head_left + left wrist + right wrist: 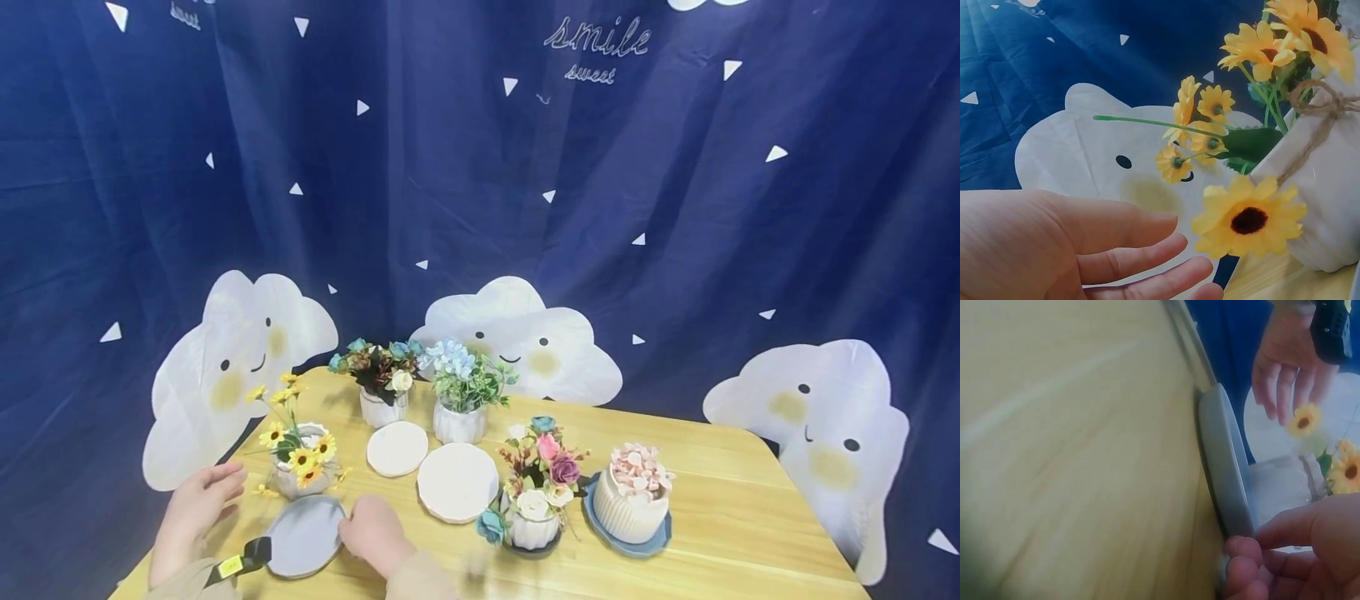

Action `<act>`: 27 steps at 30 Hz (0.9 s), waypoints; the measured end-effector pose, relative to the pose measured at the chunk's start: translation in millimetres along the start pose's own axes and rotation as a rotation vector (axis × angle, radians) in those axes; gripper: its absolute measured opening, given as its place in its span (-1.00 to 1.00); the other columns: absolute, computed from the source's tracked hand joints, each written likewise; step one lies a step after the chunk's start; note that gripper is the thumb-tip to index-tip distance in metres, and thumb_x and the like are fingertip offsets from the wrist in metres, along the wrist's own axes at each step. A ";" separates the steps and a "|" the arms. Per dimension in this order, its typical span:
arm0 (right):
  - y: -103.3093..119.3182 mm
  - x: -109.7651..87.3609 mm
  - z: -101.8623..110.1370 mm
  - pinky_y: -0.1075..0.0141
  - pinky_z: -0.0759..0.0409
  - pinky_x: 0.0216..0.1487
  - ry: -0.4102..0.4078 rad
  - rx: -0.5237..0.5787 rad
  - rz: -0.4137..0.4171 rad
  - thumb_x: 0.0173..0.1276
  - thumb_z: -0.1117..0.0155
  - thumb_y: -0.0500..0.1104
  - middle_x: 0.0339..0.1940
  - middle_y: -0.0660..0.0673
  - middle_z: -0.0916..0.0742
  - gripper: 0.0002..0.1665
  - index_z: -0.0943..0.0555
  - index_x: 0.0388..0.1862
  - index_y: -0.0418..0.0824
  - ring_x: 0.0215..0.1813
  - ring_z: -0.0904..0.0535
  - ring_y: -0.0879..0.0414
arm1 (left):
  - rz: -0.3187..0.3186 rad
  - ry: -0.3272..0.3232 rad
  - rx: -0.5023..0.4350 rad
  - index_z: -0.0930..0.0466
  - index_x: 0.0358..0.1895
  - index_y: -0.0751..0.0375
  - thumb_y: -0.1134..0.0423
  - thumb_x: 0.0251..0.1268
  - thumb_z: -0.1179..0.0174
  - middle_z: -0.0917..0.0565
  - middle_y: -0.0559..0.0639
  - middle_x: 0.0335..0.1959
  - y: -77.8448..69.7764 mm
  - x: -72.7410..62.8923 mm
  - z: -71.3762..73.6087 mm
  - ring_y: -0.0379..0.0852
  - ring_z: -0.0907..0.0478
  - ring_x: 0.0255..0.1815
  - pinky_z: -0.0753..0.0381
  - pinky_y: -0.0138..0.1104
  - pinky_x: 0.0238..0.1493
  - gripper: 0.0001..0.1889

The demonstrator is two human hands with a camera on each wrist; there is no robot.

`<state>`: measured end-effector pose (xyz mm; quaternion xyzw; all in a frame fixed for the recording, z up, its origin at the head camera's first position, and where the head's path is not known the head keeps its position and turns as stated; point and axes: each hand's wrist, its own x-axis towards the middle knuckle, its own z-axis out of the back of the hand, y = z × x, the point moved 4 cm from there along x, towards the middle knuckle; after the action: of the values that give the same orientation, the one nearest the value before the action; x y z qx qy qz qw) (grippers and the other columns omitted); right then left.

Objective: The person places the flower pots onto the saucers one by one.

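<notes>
Navy curtain [450,183] w/ printed clouds as bkgd, pale wood counter [720,508] below. Grey-blue saucer [306,537] is on the counter btwn the two hands, just L of the R fingers. R hand [375,533] pinches the saucer's near-R rim, thumb against fingertips. L hand [201,504] holds nothing: fingers extended & loosely apart, just beside the yellow sunflowers [302,461] in their white pot [288,482], which stands beyond the saucer & to the R of those fingers.

Handling (my read): saucer looks glazed ceramic, so stiff, fairly light, a bit slick & chippable if knocked. Raised rim is the best hold, thumb over & fingertips outside; 2nd hand on the opposite edge, i.e. the L fingers' side, would keep it level. Pot prob. heavier & rigid, take it round the body below the twine bow [1329,103]; blooms look soft & bendy, poor hold.

Writing, all far beyond the fingers: "smile" [597,37] over "sweet" [591,75] on the curtain, another "sweet" upper L. Yellow label [230,567] on the black strap [258,552] behind the L fingers: too small to read. No brand legible on saucer or pot
</notes>
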<state>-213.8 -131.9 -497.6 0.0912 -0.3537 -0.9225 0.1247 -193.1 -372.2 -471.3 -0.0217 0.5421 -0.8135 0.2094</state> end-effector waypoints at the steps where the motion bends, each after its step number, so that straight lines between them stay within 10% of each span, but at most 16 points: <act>1: -1.5 -0.2 1.1 0.44 -0.24 -0.74 -0.001 -0.005 -0.002 0.20 -0.19 -0.19 -0.94 0.06 -0.38 -0.61 -0.43 -0.81 -0.11 -0.84 -0.27 0.21 | 0.000 0.002 -0.001 -0.15 0.37 0.59 0.11 0.46 0.02 -0.45 0.49 0.22 1.0 0.4 -0.4 -0.49 -0.49 -0.25 -0.71 -0.33 -0.15 -0.36; 14: -21.6 1.5 13.9 0.45 -0.19 -0.80 -0.004 -0.004 0.011 0.19 -0.16 -0.22 -0.98 0.09 -0.34 -0.56 -0.37 -0.88 -0.10 -0.89 -0.20 0.26 | -0.048 0.060 0.034 -0.12 0.37 0.62 0.21 0.45 -0.03 -0.55 0.43 0.13 0.7 6.1 -10.6 -0.56 -0.44 -0.30 -0.70 -0.31 -0.09 -0.38; 19: -25.6 0.1 17.3 0.46 -0.23 -0.81 0.008 0.034 0.023 0.19 -0.15 -0.24 -0.98 0.10 -0.36 -0.57 -0.39 -0.87 -0.12 -0.90 -0.20 0.27 | -0.068 0.111 0.078 -0.05 0.40 0.60 0.14 0.46 -0.06 -0.28 0.58 0.34 -1.5 7.3 -18.6 -0.06 -0.62 -0.02 -0.65 -0.09 0.09 -0.31; 22: -29.9 0.7 17.4 0.46 -0.26 -0.82 0.018 0.067 0.015 0.19 -0.15 -0.26 -0.97 0.07 -0.41 -0.60 -0.43 -0.84 -0.14 -0.90 -0.22 0.27 | -0.077 0.125 0.081 0.01 0.44 0.56 0.09 0.43 -0.10 -0.16 0.60 0.39 -0.4 8.3 -24.5 0.37 -0.39 0.27 -0.54 0.09 0.21 -0.23; 27: -36.8 1.6 19.4 0.49 -0.28 -0.85 0.018 0.090 0.000 0.19 -0.16 -0.27 -0.97 0.05 -0.45 -0.61 -0.44 -0.84 -0.15 -0.91 -0.23 0.28 | -0.098 0.144 0.056 0.13 0.47 0.57 0.13 0.37 -0.17 -0.05 0.61 0.43 -0.9 14.1 -34.3 0.52 -0.12 0.42 -0.34 0.21 0.35 -0.13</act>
<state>-226.4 -93.7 -508.3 0.1048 -0.3938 -0.9048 0.1237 -215.3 -347.1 -487.4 0.0160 0.5311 -0.8371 0.1304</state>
